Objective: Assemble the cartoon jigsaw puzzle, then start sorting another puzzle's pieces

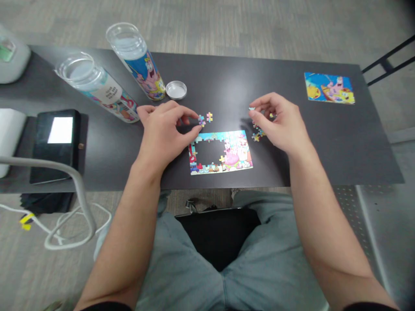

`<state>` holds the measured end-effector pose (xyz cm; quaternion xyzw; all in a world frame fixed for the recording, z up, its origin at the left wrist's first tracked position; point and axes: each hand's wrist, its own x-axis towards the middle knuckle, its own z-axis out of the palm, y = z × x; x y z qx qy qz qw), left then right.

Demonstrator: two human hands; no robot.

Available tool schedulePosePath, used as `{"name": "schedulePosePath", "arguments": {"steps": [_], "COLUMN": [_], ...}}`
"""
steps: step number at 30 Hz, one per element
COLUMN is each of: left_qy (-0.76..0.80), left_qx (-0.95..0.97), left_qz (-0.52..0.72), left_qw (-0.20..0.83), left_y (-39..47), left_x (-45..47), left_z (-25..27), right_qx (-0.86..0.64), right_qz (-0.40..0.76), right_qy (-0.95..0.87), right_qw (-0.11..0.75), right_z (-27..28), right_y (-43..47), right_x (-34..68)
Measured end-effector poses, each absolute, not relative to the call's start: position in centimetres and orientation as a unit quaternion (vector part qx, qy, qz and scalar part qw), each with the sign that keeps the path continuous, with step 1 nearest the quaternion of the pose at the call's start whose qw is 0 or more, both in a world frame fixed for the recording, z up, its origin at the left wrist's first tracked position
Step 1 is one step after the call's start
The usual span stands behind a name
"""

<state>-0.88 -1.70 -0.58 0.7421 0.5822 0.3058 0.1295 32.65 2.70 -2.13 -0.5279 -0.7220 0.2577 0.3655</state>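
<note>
A jigsaw puzzle (238, 149) lies near the table's front edge, its border and right part joined around a dark gap at centre left. Just above its top left corner, my left hand (162, 134) has thumb and index finger closed at the edges of a purple-blue puzzle piece (201, 121). Beside that piece lies a loose pink and yellow piece (209, 117). My right hand (282, 123) pinches a small pale-blue puzzle piece (252, 109) between thumb and index finger. Under this hand sits a group of loose puzzle pieces (257, 135), partly hidden by the fingers.
Two clear jars, one nearer (97, 86) and one farther (138, 62), stand at the left beside a silver lid (176, 90). A finished picture puzzle (330, 88) lies far right. A black device (55, 142) and a grey cable (78, 181) occupy the left.
</note>
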Motion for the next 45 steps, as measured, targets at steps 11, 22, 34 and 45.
{"name": "schedulePosePath", "arguments": {"steps": [11, 22, 34, 45], "left_qy": [0.586, 0.591, 0.575, 0.572], "left_qx": [0.725, 0.674, 0.666, 0.7], "left_qz": [0.334, 0.412, 0.433, 0.391], "left_qw": [0.141, 0.164, 0.197, 0.172], "left_y": [-1.4, -2.8, -2.7, -2.4], "left_x": [-1.0, -1.7, -1.4, -1.1], "left_z": [-1.4, -1.7, -1.3, -0.7], "right_qx": [-0.519, -0.528, -0.478, -0.465], "right_qz": [0.207, 0.215, 0.405, 0.491], "right_qy": [-0.798, -0.796, -0.705, -0.67], "right_qw": [0.227, 0.203, 0.331, 0.305], "right_z": [-1.3, -0.4, -0.5, 1.1], "right_y": [1.9, 4.9, 2.3, -0.6], "right_x": [26.4, 23.3, 27.0, 27.9]}}
